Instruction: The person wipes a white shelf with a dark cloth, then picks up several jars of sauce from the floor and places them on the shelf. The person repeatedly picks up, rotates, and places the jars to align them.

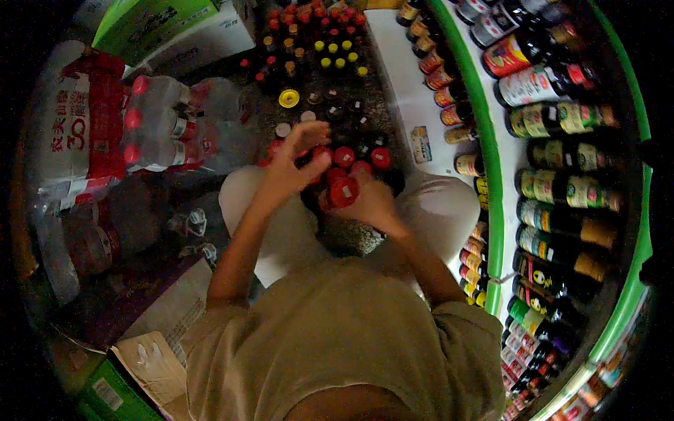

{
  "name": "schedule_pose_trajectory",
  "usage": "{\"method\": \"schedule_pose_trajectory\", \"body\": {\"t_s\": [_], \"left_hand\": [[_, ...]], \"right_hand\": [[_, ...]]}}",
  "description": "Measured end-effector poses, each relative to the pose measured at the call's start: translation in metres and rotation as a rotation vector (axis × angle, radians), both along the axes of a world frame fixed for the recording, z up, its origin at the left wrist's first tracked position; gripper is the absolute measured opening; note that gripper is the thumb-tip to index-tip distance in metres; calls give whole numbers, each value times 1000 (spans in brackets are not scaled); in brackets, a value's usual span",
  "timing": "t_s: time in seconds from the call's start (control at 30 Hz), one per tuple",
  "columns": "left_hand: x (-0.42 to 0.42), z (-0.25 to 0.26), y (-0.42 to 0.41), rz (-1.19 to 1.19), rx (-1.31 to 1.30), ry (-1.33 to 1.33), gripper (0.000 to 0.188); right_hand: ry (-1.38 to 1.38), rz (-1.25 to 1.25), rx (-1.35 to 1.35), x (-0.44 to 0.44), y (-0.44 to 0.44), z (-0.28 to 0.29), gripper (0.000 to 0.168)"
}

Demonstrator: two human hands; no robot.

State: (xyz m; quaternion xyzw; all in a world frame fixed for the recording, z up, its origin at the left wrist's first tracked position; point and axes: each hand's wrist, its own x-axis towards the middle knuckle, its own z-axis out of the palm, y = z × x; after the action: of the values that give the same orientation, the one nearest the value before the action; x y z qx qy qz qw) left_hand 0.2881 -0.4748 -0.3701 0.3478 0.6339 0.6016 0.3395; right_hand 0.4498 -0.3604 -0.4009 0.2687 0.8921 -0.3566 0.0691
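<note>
Between my knees, my right hand (368, 202) is closed around a red-capped bottle (343, 192), whose cap faces up and bears a small pale sticker. My left hand (295, 163) is raised just to the left of it, thumb and fingers apart, with nothing seen between them. Right beyond both hands stand several more bottles with red caps (380, 157), close together. Farther off on the floor are dark-capped bottles (335, 112), a yellow round lid (289, 98) and several yellow-capped bottles (339, 63). The hands are slightly blurred.
At right, green-edged shelves (487, 137) hold rows of sauce bottles (539, 118). Plastic-wrapped packs of red-capped bottles (163, 123) lie at left. A green and white carton (202, 47) stands at upper left, and an opened cardboard box (158, 363) at lower left.
</note>
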Motion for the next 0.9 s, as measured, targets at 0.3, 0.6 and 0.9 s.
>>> {"method": "schedule_pose_trajectory", "body": {"t_s": [0.3, 0.6, 0.9], "left_hand": [[78, 104, 4, -568, 64, -136, 80], [133, 165, 4, -620, 158, -436, 65], [154, 183, 4, -872, 264, -669, 67]], "right_hand": [[507, -61, -546, 66, 48, 196, 66], [850, -20, -732, 114, 40, 230, 80], [967, -160, -780, 128, 24, 245, 70]]}}
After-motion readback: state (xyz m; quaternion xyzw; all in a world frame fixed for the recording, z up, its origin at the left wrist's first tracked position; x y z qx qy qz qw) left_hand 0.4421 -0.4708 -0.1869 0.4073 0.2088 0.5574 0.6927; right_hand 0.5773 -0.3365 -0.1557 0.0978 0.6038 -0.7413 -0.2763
